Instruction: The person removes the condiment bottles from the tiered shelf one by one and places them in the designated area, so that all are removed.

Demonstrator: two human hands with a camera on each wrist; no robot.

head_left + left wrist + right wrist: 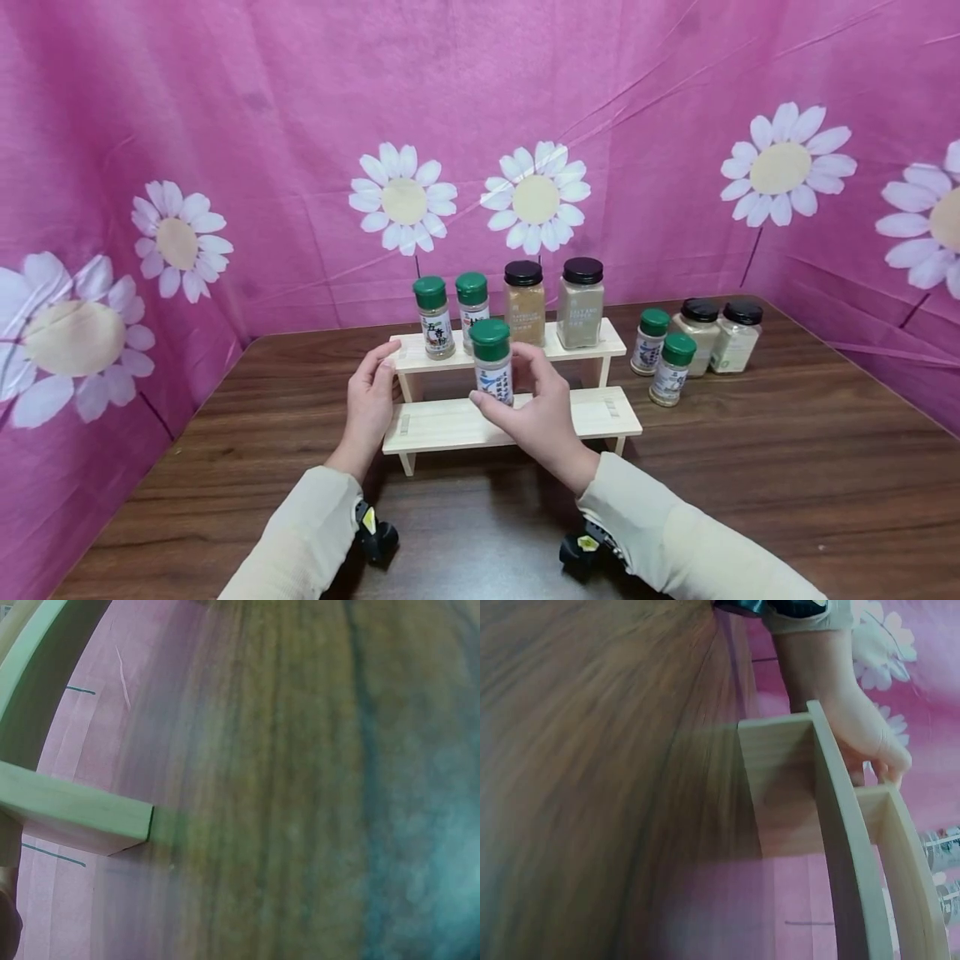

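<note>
My right hand (546, 408) holds a spice jar (492, 367) with a green cap and a white label, upright, in front of the upper tier and over the lower tier; its base is hidden by the thumb. At the left end of the two-tier wooden rack (450, 421), my left hand (370, 406) grips the upper tier's edge. The right wrist view also shows this left hand (862, 731) at the rack's end (847, 832). On the upper tier stand two green-capped spice jars (437, 329) and, to their right, two larger square jars (581, 312) with black lids.
To the rack's right, on the dark wooden table (810, 467), stand two green-capped jars (670, 379) and two black-lidded jars (735, 342). A pink cloth (285, 125) with white flowers hangs behind and at both sides. The left wrist view shows mostly blurred tabletop (300, 787).
</note>
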